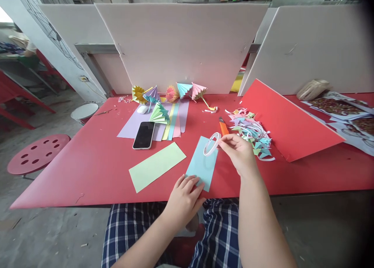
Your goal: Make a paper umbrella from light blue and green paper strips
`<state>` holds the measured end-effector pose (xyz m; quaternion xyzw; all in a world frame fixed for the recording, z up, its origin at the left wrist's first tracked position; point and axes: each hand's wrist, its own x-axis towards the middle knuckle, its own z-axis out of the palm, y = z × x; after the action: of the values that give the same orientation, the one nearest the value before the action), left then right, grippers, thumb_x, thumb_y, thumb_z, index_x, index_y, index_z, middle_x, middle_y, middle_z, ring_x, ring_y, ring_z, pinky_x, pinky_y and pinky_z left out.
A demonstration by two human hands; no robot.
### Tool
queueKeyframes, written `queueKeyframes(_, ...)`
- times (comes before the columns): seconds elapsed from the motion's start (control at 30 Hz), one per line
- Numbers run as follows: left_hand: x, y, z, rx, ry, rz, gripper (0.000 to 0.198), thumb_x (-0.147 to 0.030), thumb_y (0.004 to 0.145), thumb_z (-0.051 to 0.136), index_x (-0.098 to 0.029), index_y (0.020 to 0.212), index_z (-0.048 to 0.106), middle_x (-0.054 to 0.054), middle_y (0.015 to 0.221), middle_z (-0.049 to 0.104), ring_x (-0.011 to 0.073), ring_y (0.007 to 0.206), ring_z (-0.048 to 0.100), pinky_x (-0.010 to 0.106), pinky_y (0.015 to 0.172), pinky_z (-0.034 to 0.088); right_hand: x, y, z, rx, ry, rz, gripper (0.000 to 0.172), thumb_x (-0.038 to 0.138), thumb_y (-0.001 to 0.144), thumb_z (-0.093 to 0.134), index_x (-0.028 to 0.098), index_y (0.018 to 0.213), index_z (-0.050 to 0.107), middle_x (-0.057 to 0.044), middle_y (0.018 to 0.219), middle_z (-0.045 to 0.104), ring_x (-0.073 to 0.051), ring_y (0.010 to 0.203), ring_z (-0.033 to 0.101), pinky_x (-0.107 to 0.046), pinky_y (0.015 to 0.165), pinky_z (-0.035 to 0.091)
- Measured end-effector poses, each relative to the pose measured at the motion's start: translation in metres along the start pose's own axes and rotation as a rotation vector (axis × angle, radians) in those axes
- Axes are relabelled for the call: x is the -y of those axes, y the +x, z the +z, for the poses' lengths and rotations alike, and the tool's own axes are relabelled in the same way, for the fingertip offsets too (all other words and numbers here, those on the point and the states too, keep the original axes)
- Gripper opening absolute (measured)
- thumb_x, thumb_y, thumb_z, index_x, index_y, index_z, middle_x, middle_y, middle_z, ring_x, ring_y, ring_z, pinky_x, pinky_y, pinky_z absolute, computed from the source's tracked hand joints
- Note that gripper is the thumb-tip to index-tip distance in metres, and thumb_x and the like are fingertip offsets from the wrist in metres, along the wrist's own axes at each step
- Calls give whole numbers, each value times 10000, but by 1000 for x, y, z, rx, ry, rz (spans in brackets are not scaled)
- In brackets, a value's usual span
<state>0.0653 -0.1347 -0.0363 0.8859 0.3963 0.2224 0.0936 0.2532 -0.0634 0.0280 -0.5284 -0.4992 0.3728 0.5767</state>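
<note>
My right hand [239, 153] pinches a narrow white roll of tape [207, 148], held tilted over the upper end of a light blue paper strip [201, 166]. Flat on the red table, the strip runs from near the front edge toward the back. My left hand [187, 196] rests at its lower left corner, fingers stretched out and holding nothing. To the left lies a pale green paper rectangle [157, 166], apart from both hands. An orange utility knife [223, 126] sits just behind my right hand, which partly covers it.
Behind the green paper lie a phone [144, 135], coloured sheets [125, 129] and several folded paper umbrellas [160, 114]. A heap of paper scraps [248, 125] is beside a tilted red board [289, 123] on the right. White panels [181, 45] border the back; a stool [37, 154] stands left.
</note>
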Motion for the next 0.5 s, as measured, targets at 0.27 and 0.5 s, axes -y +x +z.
queueKeyframes(0.27,47,-14,-25,57,139,-67,407,-336,860,420,-212,1248,437,100,1319,417,253,1265,303,457,1023,299,-4,2,-11,-14,146,23,172,326,640,686,202,715,594,9,668,630,-142,639,618,-313,650,546)
queueKeyframes(0.5,75,-40,-33,57,336,-190,491,-413,848,414,-221,1299,377,95,1331,416,267,1259,314,478,1008,301,-2,7,-18,-1,276,33,178,320,652,677,212,715,552,14,635,623,-174,662,636,-361,653,540)
